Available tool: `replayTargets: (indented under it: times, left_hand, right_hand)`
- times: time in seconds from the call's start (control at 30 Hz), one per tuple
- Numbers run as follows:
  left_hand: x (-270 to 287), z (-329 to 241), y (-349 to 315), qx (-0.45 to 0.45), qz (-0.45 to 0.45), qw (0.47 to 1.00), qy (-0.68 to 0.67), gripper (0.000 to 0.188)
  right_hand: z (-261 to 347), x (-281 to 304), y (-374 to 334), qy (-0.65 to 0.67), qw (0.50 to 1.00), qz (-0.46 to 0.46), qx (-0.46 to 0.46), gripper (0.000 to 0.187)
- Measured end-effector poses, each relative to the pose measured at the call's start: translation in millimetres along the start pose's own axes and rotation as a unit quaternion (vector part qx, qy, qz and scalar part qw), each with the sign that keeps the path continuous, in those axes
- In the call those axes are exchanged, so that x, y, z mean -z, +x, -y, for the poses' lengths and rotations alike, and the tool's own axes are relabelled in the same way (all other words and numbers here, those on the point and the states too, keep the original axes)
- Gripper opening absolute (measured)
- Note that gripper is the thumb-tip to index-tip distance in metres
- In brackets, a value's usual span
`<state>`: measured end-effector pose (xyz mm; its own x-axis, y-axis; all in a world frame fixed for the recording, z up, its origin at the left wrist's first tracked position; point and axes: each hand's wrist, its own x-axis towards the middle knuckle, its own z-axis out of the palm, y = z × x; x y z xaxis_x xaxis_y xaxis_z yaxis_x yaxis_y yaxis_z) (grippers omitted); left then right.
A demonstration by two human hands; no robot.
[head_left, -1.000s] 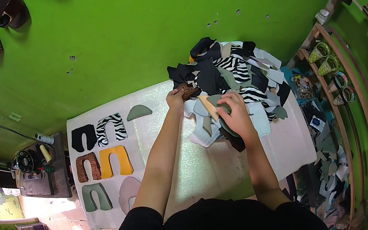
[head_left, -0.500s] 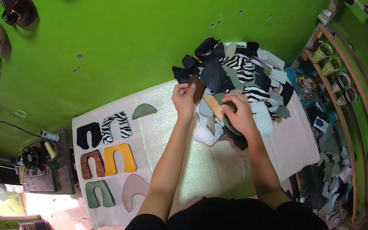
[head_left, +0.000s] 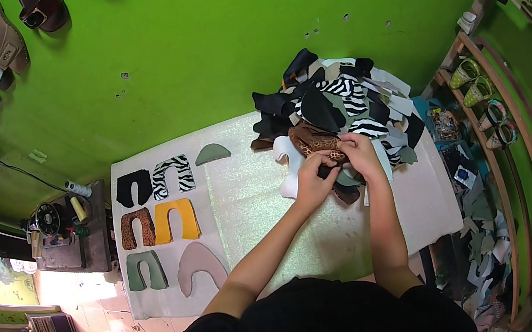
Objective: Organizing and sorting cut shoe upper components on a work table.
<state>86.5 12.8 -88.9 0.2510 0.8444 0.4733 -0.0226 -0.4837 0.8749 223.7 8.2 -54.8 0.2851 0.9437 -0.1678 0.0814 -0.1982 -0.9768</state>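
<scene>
A brown leopard-print scrap of material [head_left: 313, 143] is raised at the near side of a heap of scraps [head_left: 344, 84]. With thumb and fingers closed, my left hand [head_left: 315, 180] grips its lower edge. My right hand [head_left: 360, 158] pinches its right side, close beside the left. Black, white, zebra-print and grey-green pieces make up the heap. A dark scrap and a white one lie around and under my hands, partly hidden by them.
Stacks of U-shaped pieces, such as a yellow stack [head_left: 174, 209] and a pink stack [head_left: 195, 258], lie left on the pale table [head_left: 244, 205]. A green half-round piece [head_left: 212, 152] is behind them. A wooden rack [head_left: 503, 145] with sandals stands right; a sewing machine [head_left: 52, 221] stands left.
Both hands have come together at the heap's near side and now hold the leopard-print scrap. The plain brown and tan pieces are out of my fingers. The view has shifted slightly.
</scene>
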Motion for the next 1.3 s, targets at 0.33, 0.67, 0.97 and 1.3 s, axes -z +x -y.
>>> replayTargets:
  times: [0.33, 0.67, 0.97, 1.3]
  left_hand:
    - [40.3, 17.9, 41.5, -0.042, -0.060, 0.970, 0.230, 0.045]
    - [45.7, 18.2, 95.8, 0.096, 0.011, 0.994, -0.053, 0.020]
    - [42.4, -27.4, 132.0, 0.008, -0.103, 0.993, -0.052, 0.009]
    - [43.8, -51.7, 151.5, -0.033, -0.190, 0.970, -0.151, 0.011]
  right_hand:
    - [2.8, 3.3, 8.4, -0.019, 0.983, -0.065, 0.169, 0.016]
    - [64.5, 15.8, 27.2, 0.026, 0.963, -0.014, 0.269, 0.015]
    - [72.8, 61.7, 32.0, 0.088, 0.957, 0.016, 0.275, 0.019]
    - [37.4, 108.6, 29.4, -0.273, 0.905, -0.237, 0.223, 0.017]
